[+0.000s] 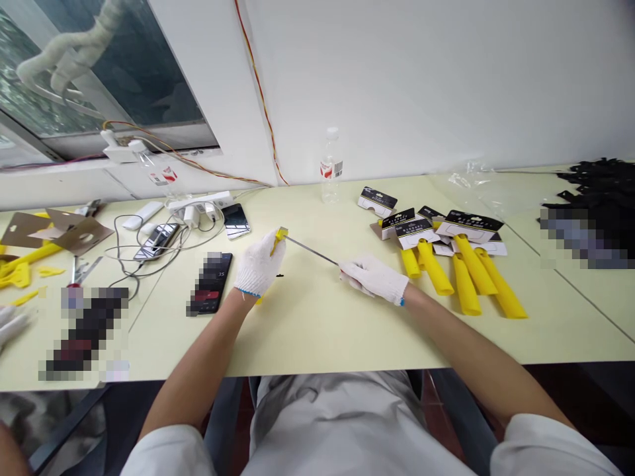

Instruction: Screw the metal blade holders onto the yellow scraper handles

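Observation:
In a white knit glove, my left hand (258, 266) is closed around a yellow plastic handle (281, 233). The handle's top pokes out above the fingers, and a bit of yellow shows below the wrist; the palm hides the rest. A long, thin metal strip (312, 251) slants from the handle's top down to my right hand (372, 276), also gloved. My right fingers pinch its far end, where a speck of red shows. Whether the strip is a blade or a rod, I cannot tell. A small black piece (280, 275) lies beside my left hand.
Several carded yellow handles (476, 268) lie to the right, with black parts (600, 192) beyond. A bottle (331, 168) stands at the wall. Leftward are phones (237, 221), a power strip (201, 201), tangled cables, yellow parts (20, 274) and another person's gloved hand (10, 324).

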`<state>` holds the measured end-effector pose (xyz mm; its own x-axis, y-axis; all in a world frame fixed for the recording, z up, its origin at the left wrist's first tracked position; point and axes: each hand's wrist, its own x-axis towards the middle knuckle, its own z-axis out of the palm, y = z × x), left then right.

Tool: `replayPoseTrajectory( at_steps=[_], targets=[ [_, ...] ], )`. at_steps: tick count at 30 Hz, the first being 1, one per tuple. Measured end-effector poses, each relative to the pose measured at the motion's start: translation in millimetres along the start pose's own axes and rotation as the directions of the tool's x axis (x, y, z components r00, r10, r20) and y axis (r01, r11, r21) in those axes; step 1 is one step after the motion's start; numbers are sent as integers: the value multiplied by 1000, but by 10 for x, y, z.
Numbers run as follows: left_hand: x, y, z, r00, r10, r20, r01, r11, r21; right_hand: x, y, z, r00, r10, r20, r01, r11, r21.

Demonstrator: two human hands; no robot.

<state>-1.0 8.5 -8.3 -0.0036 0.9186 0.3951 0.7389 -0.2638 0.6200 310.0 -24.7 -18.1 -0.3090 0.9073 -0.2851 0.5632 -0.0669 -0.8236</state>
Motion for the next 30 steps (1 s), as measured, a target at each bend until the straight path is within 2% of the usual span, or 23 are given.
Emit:
replayPoseTrajectory(
  at_steps=[2,4,6,8,21,26,30],
  targets=[
    [11,-24,0,1000,-3,-7,3,1000,-28,57,42,4,998,-28,-48,26,998,-49],
    [22,-43,0,1000,-7,-11,6,998,-60,124,96,5,984,-104,-146,70,972,-224],
    [28,-61,3,1000,-15,-9,14,996,-86,184,153,10,953,-194,-231,79,900,-429],
    [26,-80,11,1000,-28,1,28,995,-98,225,203,20,934,-234,-270,57,843,-535],
    [20,-63,22,985,-139,100,151,981,-120,261,237,17,888,-317,-332,0,723,-690],
    [28,30,-44,931,-311,192,352,903,-245,159,123,-22,860,-357,-366,-31,678,-735],
    [3,71,-79,908,-326,262,404,848,-344,26,-71,-121,823,-426,-375,-30,628,-778]
  ],
)
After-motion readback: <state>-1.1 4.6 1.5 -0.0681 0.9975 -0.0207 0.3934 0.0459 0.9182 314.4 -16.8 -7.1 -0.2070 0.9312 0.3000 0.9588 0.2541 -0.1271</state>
